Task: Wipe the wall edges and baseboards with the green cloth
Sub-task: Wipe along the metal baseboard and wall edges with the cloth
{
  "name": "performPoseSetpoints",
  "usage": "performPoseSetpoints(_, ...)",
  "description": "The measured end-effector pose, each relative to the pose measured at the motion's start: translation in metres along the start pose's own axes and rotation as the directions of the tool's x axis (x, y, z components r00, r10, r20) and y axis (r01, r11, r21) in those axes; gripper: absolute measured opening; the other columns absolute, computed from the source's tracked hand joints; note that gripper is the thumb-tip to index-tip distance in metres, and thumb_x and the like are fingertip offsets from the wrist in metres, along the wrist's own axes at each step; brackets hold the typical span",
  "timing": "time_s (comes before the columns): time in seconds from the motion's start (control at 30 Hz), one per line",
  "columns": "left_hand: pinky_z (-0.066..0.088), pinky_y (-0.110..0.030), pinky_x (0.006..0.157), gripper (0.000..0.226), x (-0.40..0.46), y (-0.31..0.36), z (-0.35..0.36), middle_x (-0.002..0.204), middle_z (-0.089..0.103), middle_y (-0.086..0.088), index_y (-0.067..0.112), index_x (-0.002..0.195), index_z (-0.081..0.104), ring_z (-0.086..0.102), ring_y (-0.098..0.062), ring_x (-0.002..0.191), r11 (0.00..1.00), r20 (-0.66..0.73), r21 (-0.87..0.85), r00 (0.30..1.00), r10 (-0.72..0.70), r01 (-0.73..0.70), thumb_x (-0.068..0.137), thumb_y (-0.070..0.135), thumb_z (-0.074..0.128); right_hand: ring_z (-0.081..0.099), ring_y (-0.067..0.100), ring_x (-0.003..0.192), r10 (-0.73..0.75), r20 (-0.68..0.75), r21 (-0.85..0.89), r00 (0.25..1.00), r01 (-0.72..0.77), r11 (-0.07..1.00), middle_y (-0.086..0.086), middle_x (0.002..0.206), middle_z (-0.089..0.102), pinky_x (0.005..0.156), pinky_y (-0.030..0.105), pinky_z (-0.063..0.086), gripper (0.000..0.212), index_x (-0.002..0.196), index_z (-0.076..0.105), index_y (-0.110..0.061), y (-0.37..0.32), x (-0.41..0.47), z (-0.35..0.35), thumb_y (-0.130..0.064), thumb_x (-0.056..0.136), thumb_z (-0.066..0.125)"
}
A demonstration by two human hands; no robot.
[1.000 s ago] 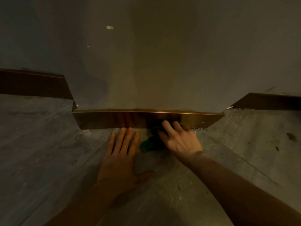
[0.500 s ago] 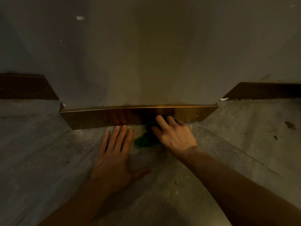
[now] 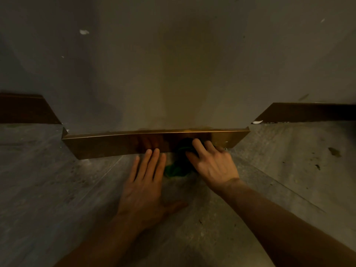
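A shiny bronze baseboard [image 3: 107,144] runs along the foot of a projecting grey wall section [image 3: 173,74]. My right hand [image 3: 212,162] presses the bunched green cloth [image 3: 176,169] against the baseboard's lower middle; its fingers cover most of the cloth. My left hand [image 3: 146,184] lies flat on the floor, fingers spread, fingertips touching the baseboard just left of the cloth. It holds nothing.
Darker baseboard strips [image 3: 308,112] continue on the recessed walls at the left [image 3: 25,109] and right. The grey floor [image 3: 57,189] has dark stains at the right [image 3: 334,152]. A white chip [image 3: 84,32] marks the wall high up.
Both hands have shifted slightly forward and closer to the baseboard; the right hand with the cloth now rests higher against its face. The camera view has also drifted.
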State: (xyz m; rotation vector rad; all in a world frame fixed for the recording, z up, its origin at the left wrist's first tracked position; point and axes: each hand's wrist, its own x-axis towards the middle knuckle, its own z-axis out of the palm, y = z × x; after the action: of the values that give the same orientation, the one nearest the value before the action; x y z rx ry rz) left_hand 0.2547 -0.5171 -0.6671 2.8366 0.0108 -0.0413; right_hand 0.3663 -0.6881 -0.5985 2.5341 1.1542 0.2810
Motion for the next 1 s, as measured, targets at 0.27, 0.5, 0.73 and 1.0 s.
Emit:
performPoseSetpoints(0.27,-0.007,-0.047,0.124,0.132,0.015,0.040,0.018,0.165,-0.023,-0.005,0.014,0.156,-0.015,-0.030,-0.019,0.148,0.999,0.013,-0.042,1.000,0.028,-0.028,0.064,0.104,0.009,0.054,0.028,0.093,0.018,0.020,-0.006,1.000,-0.018,1.000,0.010,0.127,0.050,0.062,0.037,0.047,0.029,0.118,0.062,-0.020,0.019,-0.009,0.002,-0.020,0.090,0.054)
performPoseSetpoints(0.5,0.007,-0.053,0.124,0.125,0.015,0.047,0.026,0.167,-0.004,-0.012,0.007,0.157,0.001,-0.010,-0.026,0.154,0.999,0.019,-0.011,0.999,0.047,-0.046,0.073,0.098,0.021,0.055,0.029,0.090,0.062,0.041,-0.039,0.997,-0.061,0.997,0.011,0.127,0.053,0.055,0.035,0.043,0.032,0.115,0.065,-0.020,0.049,-0.026,0.010,-0.020,0.087,0.050)
performPoseSetpoints(0.73,0.009,-0.052,0.124,0.125,0.017,0.049,0.029,0.167,0.004,-0.010,0.009,0.158,0.008,-0.007,-0.023,0.154,0.999,0.006,0.006,0.999,0.034,-0.034,0.073,0.098,0.026,0.053,0.030,0.091,0.150,0.072,0.002,0.986,-0.150,0.989,0.012,0.127,0.048,0.054,0.037,0.045,0.031,0.115,0.064,-0.020,0.069,-0.038,0.020,-0.019,0.084,0.067)
performPoseSetpoints(1.0,0.005,-0.052,0.125,0.127,0.018,0.048,0.031,0.168,-0.003,-0.009,0.011,0.158,0.000,-0.013,-0.022,0.153,0.999,0.010,-0.020,0.999,0.047,-0.047,0.071,0.100,0.024,0.053,0.031,0.097,0.167,0.113,-0.008,0.979,-0.167,0.986,0.013,0.132,0.045,0.064,0.040,0.050,0.033,0.121,0.060,-0.019,0.082,-0.044,0.018,-0.019,0.087,0.062)
